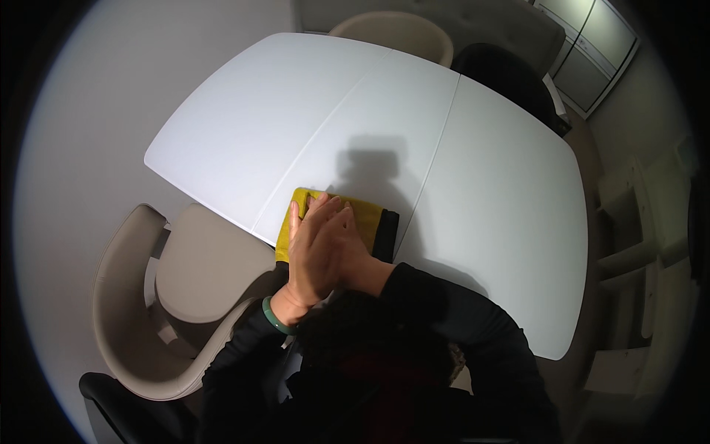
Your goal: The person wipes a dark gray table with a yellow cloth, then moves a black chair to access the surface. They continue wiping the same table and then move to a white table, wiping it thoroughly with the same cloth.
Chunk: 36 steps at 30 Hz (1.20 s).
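A folded yellow cloth [364,215] with a black band along its right side lies near the table's front edge. Over the cloth my two hands overlap, pointing away from me. My left hand [313,252], with a green bangle [275,318] at the wrist, lies across the other hand, fingers somewhat apart. From the right comes my right hand [358,258], partly covered by the left. Its fingers are mostly hidden, so whether they grip the cloth does not show.
A white table [233,127] with two seams spreads before me. Close on the left stands a beige chair [208,263]. Beyond the far edge are another beige chair [388,28] and a dark chair [499,75]. White shelving [627,255] lines the right side.
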Available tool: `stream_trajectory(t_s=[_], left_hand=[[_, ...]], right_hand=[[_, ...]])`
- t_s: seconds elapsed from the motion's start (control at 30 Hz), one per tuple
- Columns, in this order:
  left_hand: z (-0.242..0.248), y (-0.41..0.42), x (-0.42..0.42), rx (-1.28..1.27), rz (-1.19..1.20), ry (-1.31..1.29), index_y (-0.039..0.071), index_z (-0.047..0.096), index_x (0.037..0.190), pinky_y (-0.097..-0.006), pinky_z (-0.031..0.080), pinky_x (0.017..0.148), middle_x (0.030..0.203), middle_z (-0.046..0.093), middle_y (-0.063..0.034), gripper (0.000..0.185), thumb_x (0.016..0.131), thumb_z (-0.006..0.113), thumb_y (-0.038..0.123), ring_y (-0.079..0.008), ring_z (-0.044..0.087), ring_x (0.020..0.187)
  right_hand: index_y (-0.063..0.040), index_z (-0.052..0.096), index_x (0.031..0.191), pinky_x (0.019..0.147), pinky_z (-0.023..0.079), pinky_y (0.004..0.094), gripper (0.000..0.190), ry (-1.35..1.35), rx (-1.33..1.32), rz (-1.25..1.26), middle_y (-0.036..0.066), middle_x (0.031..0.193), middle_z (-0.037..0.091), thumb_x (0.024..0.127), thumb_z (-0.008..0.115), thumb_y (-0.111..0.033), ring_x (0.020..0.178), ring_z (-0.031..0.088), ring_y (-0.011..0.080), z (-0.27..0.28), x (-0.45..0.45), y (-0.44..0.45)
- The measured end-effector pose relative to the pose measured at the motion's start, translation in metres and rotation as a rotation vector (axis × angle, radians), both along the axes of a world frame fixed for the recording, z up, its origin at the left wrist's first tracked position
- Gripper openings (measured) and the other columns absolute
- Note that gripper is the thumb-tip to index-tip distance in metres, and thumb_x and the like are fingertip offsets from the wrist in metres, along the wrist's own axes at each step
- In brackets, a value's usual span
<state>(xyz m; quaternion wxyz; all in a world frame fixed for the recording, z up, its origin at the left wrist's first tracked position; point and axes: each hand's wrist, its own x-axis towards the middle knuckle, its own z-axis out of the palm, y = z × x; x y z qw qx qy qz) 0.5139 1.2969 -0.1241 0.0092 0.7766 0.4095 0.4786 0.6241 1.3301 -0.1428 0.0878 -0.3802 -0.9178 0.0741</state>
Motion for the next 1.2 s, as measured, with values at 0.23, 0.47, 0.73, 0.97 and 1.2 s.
stream_trajectory(t_s=[0.23, 0.47, 0.73, 0.97, 1.2], left_hand=[[0.012, 0.002, -0.002, -0.049, 0.035, -0.034, 0.000, 0.061, 0.116, -0.0572, 0.019, 0.112, 0.121, 0.058, -0.0159, 0.034, 0.083, 0.054, 0.001, -0.0339, 0.050, 0.125], [0.004, 0.001, 0.013, -0.127, -0.085, -0.071, 0.003, 0.061, 0.115, -0.0547, 0.023, 0.111, 0.119, 0.059, -0.0142, 0.031, 0.086, 0.053, 0.001, -0.0335, 0.052, 0.121], [-0.010, -0.007, 0.059, -0.182, -0.222, 0.036, 0.008, 0.060, 0.112, -0.0505, 0.026, 0.112, 0.119, 0.058, -0.0114, 0.029, 0.084, 0.057, 0.003, -0.0319, 0.051, 0.123], [-0.017, -0.013, 0.079, -0.230, -0.319, 0.099, 0.007, 0.059, 0.114, -0.0504, 0.026, 0.113, 0.122, 0.056, -0.0116, 0.028, 0.086, 0.059, 0.008, -0.0310, 0.048, 0.125], [-0.017, -0.015, 0.096, -0.217, -0.386, 0.116, 0.006, 0.058, 0.116, -0.0528, 0.026, 0.112, 0.122, 0.055, -0.0135, 0.029, 0.087, 0.059, 0.009, -0.0335, 0.047, 0.125]], right_hand=[[-0.008, 0.037, 0.142, 0.106, 0.016, 0.0691, 0.069, -0.024, -0.027, 0.019, 0.021, 0.146, 0.031, 0.082, 0.063, -0.031, 0.142, 0.011, 0.0428, 0.010, 0.005, -0.012], [-0.016, 0.036, 0.144, 0.108, 0.018, 0.0653, 0.070, 0.018, 0.058, -0.059, 0.021, 0.151, 0.025, 0.082, 0.064, -0.033, 0.141, 0.020, 0.0415, 0.014, 0.086, -0.068], [-0.022, 0.031, 0.147, 0.113, 0.013, 0.0603, 0.077, -0.172, -0.088, -0.251, 0.015, 0.156, 0.016, 0.083, 0.067, -0.042, 0.144, 0.014, 0.0352, 0.023, 0.195, -0.131], [-0.022, 0.031, 0.148, 0.114, 0.011, 0.0576, 0.076, -0.159, -0.136, -0.421, 0.013, 0.156, 0.016, 0.086, 0.058, -0.056, 0.144, 0.014, 0.0359, 0.032, 0.265, -0.178], [-0.016, 0.028, 0.150, 0.113, 0.007, 0.0573, 0.068, -0.077, -0.076, -0.737, 0.014, 0.157, 0.013, 0.094, 0.040, -0.054, 0.145, 0.011, 0.0363, 0.024, 0.305, -0.182]])
